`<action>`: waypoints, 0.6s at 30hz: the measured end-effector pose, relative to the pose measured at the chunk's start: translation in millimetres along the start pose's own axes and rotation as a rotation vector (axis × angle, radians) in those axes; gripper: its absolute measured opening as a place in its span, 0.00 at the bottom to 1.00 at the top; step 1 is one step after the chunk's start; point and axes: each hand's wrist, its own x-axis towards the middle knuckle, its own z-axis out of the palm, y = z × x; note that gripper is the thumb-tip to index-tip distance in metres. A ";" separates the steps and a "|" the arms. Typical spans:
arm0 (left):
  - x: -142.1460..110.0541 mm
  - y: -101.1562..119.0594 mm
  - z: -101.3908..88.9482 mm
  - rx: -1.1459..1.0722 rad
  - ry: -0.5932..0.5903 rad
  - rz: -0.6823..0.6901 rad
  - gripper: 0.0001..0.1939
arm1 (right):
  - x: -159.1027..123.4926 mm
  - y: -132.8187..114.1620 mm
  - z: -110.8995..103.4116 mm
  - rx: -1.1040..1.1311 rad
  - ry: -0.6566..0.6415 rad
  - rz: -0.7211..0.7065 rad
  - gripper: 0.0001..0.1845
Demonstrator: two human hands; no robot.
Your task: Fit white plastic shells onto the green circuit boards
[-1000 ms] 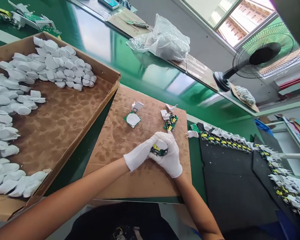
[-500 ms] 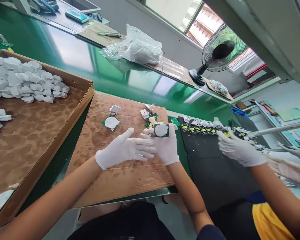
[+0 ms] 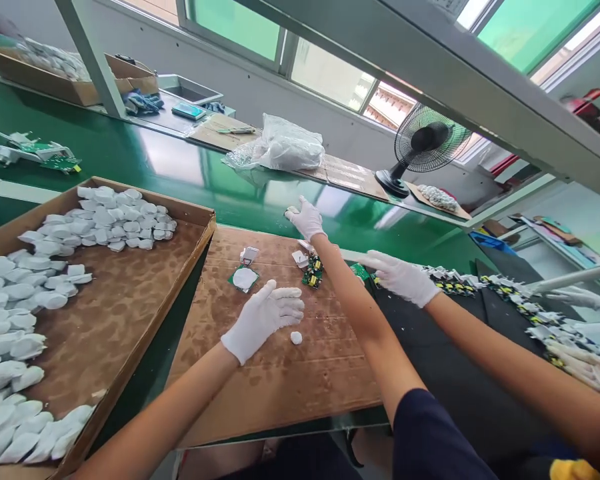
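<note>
My left hand (image 3: 265, 320), in a white glove, hovers open over the brown cardboard sheet (image 3: 230, 407), fingers stretched to the right. Near its fingertips lies a small white lump (image 3: 296, 338). Beyond it is a green circuit board with a round white pad (image 3: 245, 278), a white plug housing (image 3: 249, 255) just behind. My gloved right hand (image 3: 307, 219) reaches over the green bench surface (image 3: 240, 200) past the sheet. Its fingers look bent around something mostly hidden. Beside my right forearm sit bare circuit boards with yellow parts (image 3: 313, 270) and a white housing (image 3: 300, 259).
A shallow cardboard tray (image 3: 207, 233) with many white padded pieces stands at left. At right, a co-worker's gloved hand (image 3: 405, 277) is near a green board (image 3: 360, 272) and a row of boards (image 3: 450, 283) on black matting. A fan (image 3: 425, 143) and plastic bag (image 3: 293, 143) stand behind.
My right hand has moved from the sheet out over the green surface; the padded board it held no longer shows. My left hand is apart from it. The co-worker's hand has moved left. The view has shifted.
</note>
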 end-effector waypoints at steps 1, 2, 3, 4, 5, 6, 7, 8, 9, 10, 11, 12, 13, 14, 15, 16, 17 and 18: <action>-0.1 2.1 -0.5 -0.010 0.018 0.024 0.24 | -0.2 -1.2 0.2 -0.039 -0.018 -0.009 0.35; -0.4 4.3 -0.5 -0.024 0.039 0.046 0.24 | -4.3 -0.8 -1.9 -0.046 -0.035 -0.026 0.32; -0.7 6.1 -0.3 -0.041 0.060 0.062 0.23 | -11.6 1.3 -6.3 -0.037 -0.054 -0.050 0.29; -1.2 7.3 0.4 -0.057 0.077 0.075 0.23 | -21.4 4.7 -12.6 -0.035 -0.084 -0.077 0.26; -2.0 7.7 1.4 -0.073 0.092 0.084 0.22 | -33.1 8.8 -20.2 -0.039 -0.110 -0.093 0.22; -2.9 7.1 2.9 -0.076 0.103 0.095 0.22 | -46.2 12.9 -28.2 -0.050 -0.134 -0.100 0.19; -4.2 5.4 4.6 -0.055 0.105 0.106 0.21 | -59.9 16.3 -35.8 -0.061 -0.156 -0.106 0.16; -5.7 2.7 6.6 -0.007 0.092 0.108 0.21 | -73.8 18.6 -41.9 -0.068 -0.179 -0.119 0.14; -7.5 -0.6 8.9 0.062 0.062 0.097 0.21 | -87.5 19.2 -46.1 -0.074 -0.204 -0.140 0.13; -9.4 -4.0 11.1 0.141 0.022 0.078 0.22 | -100.6 18.0 -48.1 -0.086 -0.234 -0.168 0.13; -11.2 -6.7 13.2 0.218 -0.010 0.066 0.22 | -113.0 15.2 -48.2 -0.109 -0.275 -0.203 0.13; -12.8 -8.2 14.8 0.301 -0.017 0.073 0.23 | -124.9 11.2 -46.9 -0.153 -0.322 -0.238 0.13; -14.1 -7.7 15.8 0.396 0.027 0.114 0.24 | -136.4 6.4 -44.9 -0.221 -0.370 -0.261 0.14; -14.9 -4.9 15.8 0.517 0.128 0.194 0.24 | -148.0 1.6 -42.7 -0.308 -0.412 -0.266 0.14; -15.3 0.0 14.8 0.674 0.271 0.307 0.24 | -160.0 -2.7 -40.6 -0.403 -0.446 -0.255 0.14; -15.1 6.7 12.6 0.867 0.437 0.433 0.23 | -172.9 -6.0 -38.7 -0.487 -0.476 -0.235 0.15; -14.5 14.2 9.3 1.079 0.606 0.550 0.21 | -186.5 -8.0 -36.9 -0.548 -0.509 -0.214 0.16; -13.6 21.5 4.8 1.290 0.750 0.641 0.19 | -200.5 -8.5 -34.9 -0.578 -0.546 -0.201 0.17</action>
